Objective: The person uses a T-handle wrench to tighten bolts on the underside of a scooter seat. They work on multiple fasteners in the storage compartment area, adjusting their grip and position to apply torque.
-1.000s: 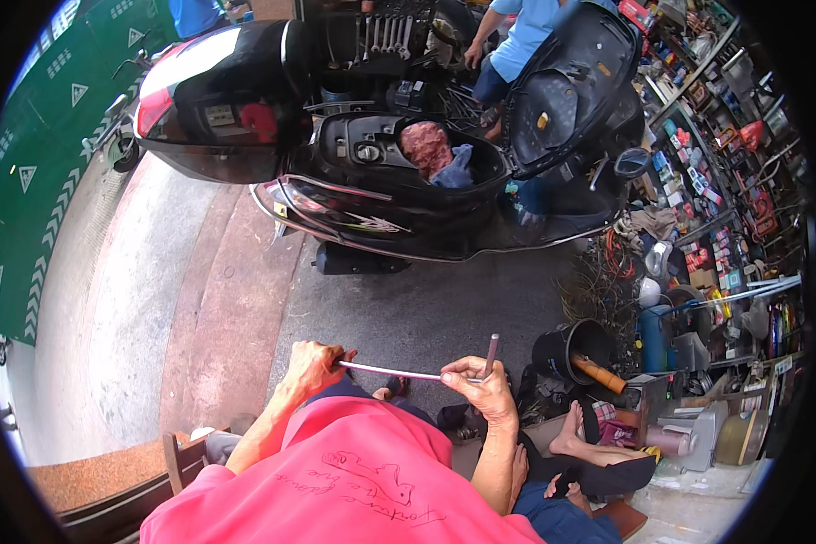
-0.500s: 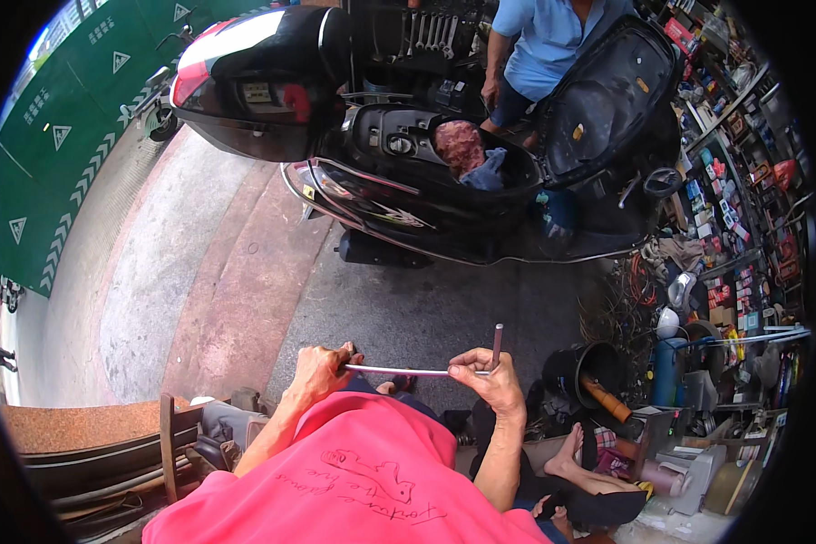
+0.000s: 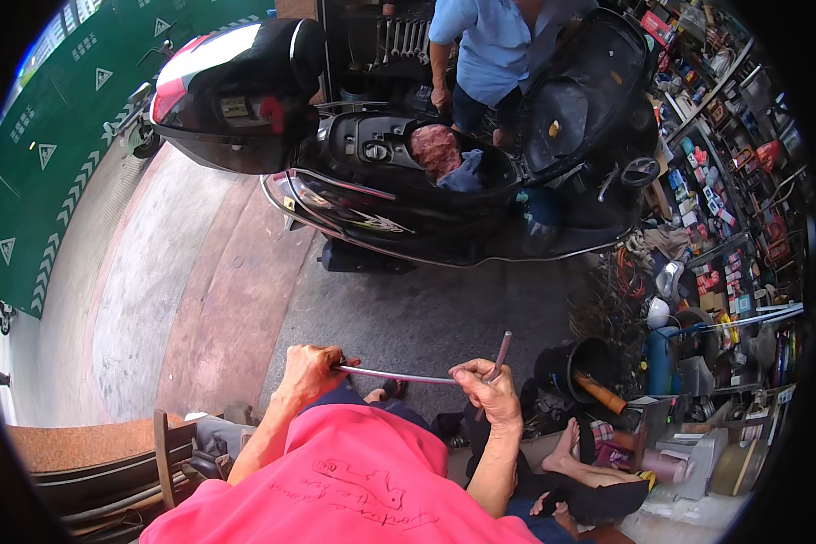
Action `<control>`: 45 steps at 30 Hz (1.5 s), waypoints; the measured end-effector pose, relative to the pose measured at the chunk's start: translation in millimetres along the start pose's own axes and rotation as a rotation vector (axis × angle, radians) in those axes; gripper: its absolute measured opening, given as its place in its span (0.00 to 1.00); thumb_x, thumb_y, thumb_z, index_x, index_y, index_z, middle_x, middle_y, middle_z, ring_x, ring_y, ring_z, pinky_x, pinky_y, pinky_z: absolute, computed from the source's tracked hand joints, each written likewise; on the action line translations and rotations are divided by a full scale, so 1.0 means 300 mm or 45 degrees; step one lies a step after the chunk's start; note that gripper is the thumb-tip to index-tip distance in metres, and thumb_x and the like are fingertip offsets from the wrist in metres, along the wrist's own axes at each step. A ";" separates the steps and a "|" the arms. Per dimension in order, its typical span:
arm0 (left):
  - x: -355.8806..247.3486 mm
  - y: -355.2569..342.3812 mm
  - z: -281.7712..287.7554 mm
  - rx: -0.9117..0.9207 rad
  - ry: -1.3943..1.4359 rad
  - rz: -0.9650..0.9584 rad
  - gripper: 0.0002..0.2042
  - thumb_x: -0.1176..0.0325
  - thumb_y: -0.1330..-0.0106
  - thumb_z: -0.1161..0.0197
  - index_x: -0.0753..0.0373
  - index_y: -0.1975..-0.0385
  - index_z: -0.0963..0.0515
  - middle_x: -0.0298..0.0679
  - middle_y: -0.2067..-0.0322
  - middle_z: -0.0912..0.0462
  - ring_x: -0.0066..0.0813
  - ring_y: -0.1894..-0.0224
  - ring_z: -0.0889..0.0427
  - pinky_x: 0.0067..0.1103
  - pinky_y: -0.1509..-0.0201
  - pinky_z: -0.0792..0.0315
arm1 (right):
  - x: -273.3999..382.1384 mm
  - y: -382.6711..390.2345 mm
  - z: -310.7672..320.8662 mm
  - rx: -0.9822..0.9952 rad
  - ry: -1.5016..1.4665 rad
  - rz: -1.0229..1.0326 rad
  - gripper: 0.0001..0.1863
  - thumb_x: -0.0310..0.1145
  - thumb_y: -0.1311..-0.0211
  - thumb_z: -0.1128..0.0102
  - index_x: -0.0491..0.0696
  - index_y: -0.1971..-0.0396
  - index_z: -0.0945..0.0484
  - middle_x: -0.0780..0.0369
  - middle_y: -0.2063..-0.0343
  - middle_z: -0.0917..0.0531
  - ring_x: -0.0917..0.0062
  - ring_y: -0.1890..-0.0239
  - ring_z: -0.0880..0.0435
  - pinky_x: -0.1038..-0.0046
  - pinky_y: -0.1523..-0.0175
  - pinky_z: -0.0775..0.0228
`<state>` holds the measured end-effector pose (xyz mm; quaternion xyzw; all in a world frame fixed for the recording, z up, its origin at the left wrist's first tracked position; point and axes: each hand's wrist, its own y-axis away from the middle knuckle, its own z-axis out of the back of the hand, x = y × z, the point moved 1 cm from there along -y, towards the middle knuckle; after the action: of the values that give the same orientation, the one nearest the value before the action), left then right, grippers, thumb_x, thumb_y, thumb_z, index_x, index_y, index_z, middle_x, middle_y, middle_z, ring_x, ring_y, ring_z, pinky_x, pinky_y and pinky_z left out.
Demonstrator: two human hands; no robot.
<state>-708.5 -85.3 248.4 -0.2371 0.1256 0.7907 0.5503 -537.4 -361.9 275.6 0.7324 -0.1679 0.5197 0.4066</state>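
A thin, pale metallic rod (image 3: 399,374) spans the gap between my hands, in front of my waist. My left hand (image 3: 310,370) is closed in a fist round its left end. My right hand (image 3: 490,392) pinches the other end between thumb and fingers. From the right fingers a short brownish rod-like piece (image 3: 501,352) sticks up steeply; whether it joins the long rod is hidden by the fingers. Beyond my hands stands a black scooter (image 3: 399,199) with its seat raised (image 3: 562,109) and a reddish cloth (image 3: 435,151) and blue rag (image 3: 462,172) in its open compartment.
A person in a blue shirt (image 3: 490,45) stands behind the scooter. Shelves crowded with parts (image 3: 716,199) line the right side. A black bucket (image 3: 562,367) sits right of my hands, near another person's bare legs (image 3: 589,467). A green barrier (image 3: 54,118) stands far left.
The view has shifted, so the scooter appears farther left. The rod now slopes down to the right, and the short upright piece leans more. Both hands keep their hold.
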 end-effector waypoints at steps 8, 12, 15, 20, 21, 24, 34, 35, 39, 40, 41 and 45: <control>-0.008 -0.003 0.000 0.127 -0.021 -0.057 0.19 0.51 0.37 0.31 0.59 0.81 0.24 0.43 0.84 0.21 0.48 0.79 0.19 0.37 0.74 0.27 | -0.034 -0.003 0.001 -0.162 -0.045 -0.117 0.13 0.39 0.34 0.30 0.42 0.67 0.14 0.73 0.86 0.26 0.95 0.86 0.33 0.88 0.83 0.50; -0.017 -0.013 0.026 0.142 -0.025 -0.065 0.19 0.51 0.37 0.32 0.59 0.81 0.24 0.44 0.84 0.21 0.49 0.78 0.19 0.37 0.74 0.27 | -0.033 -0.015 -0.007 -0.183 -0.046 -0.126 0.13 0.39 0.34 0.30 0.43 0.68 0.14 0.73 0.87 0.27 0.94 0.86 0.33 0.88 0.83 0.49; -0.008 -0.014 0.022 0.133 -0.024 -0.049 0.19 0.51 0.36 0.32 0.59 0.80 0.24 0.45 0.83 0.21 0.50 0.77 0.18 0.38 0.73 0.27 | -0.031 -0.033 -0.014 -0.193 -0.023 -0.148 0.14 0.41 0.34 0.31 0.43 0.68 0.14 0.73 0.87 0.27 0.94 0.86 0.33 0.88 0.84 0.48; 0.004 -0.008 0.022 0.145 -0.013 0.036 0.18 0.52 0.37 0.31 0.60 0.80 0.22 0.46 0.83 0.20 0.51 0.77 0.18 0.38 0.72 0.26 | -0.044 -0.065 -0.013 -0.165 0.012 -0.127 0.15 0.42 0.34 0.32 0.43 0.67 0.14 0.73 0.87 0.27 0.93 0.86 0.33 0.88 0.83 0.48; 0.010 0.001 0.015 0.113 -0.002 0.024 0.18 0.52 0.37 0.30 0.60 0.79 0.22 0.46 0.83 0.20 0.50 0.77 0.18 0.38 0.73 0.27 | -0.046 -0.068 -0.013 -0.159 0.023 -0.128 0.15 0.42 0.34 0.32 0.43 0.67 0.13 0.72 0.87 0.27 0.93 0.85 0.33 0.88 0.83 0.48; 0.013 0.004 0.014 0.138 -0.001 0.044 0.18 0.52 0.37 0.30 0.60 0.79 0.21 0.46 0.83 0.20 0.50 0.77 0.18 0.38 0.73 0.27 | -0.051 -0.080 -0.011 -0.167 0.050 -0.134 0.15 0.42 0.34 0.31 0.43 0.67 0.13 0.72 0.86 0.26 0.93 0.85 0.33 0.88 0.83 0.48; 0.015 -0.005 -0.012 0.099 0.006 0.001 0.18 0.54 0.36 0.31 0.60 0.80 0.23 0.46 0.84 0.21 0.50 0.78 0.18 0.39 0.74 0.28 | -0.063 -0.091 0.012 -0.159 0.027 -0.196 0.15 0.41 0.33 0.32 0.43 0.67 0.14 0.72 0.87 0.27 0.93 0.87 0.34 0.87 0.84 0.49; 0.013 -0.009 -0.015 0.104 0.016 -0.017 0.18 0.55 0.36 0.31 0.61 0.80 0.24 0.46 0.84 0.21 0.51 0.78 0.18 0.39 0.73 0.28 | -0.072 -0.091 0.016 -0.180 0.031 -0.191 0.15 0.41 0.33 0.32 0.43 0.67 0.15 0.72 0.87 0.27 0.93 0.87 0.34 0.88 0.84 0.50; 0.012 -0.017 -0.028 0.140 0.058 -0.012 0.17 0.56 0.36 0.31 0.61 0.78 0.24 0.48 0.83 0.21 0.54 0.76 0.18 0.41 0.72 0.28 | -0.097 -0.085 0.031 -0.201 -0.028 -0.181 0.14 0.41 0.32 0.33 0.43 0.67 0.15 0.72 0.87 0.27 0.93 0.87 0.35 0.87 0.85 0.51; 0.013 -0.018 -0.032 0.140 0.049 -0.019 0.17 0.55 0.35 0.32 0.60 0.79 0.25 0.48 0.83 0.22 0.53 0.77 0.19 0.41 0.73 0.28 | -0.101 -0.084 0.034 -0.201 -0.036 -0.194 0.14 0.41 0.32 0.33 0.43 0.68 0.15 0.72 0.87 0.27 0.93 0.87 0.34 0.87 0.85 0.51; 0.015 -0.018 -0.038 0.140 0.040 -0.026 0.18 0.55 0.34 0.32 0.60 0.80 0.25 0.47 0.84 0.22 0.53 0.78 0.20 0.40 0.74 0.29 | -0.102 -0.082 0.035 -0.208 -0.026 -0.202 0.14 0.41 0.33 0.32 0.43 0.68 0.15 0.72 0.87 0.27 0.93 0.87 0.34 0.87 0.85 0.51; 0.025 -0.011 -0.058 0.144 0.007 -0.047 0.17 0.55 0.33 0.33 0.59 0.79 0.25 0.46 0.84 0.22 0.51 0.78 0.20 0.40 0.74 0.30 | -0.105 -0.075 0.040 -0.224 -0.016 -0.246 0.14 0.41 0.33 0.32 0.44 0.68 0.15 0.72 0.86 0.27 0.92 0.87 0.34 0.88 0.85 0.49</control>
<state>-703.5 -86.0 229.9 -0.2102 0.1672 0.7712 0.5771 -527.6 -362.9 236.4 0.7099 -0.1442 0.4568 0.5163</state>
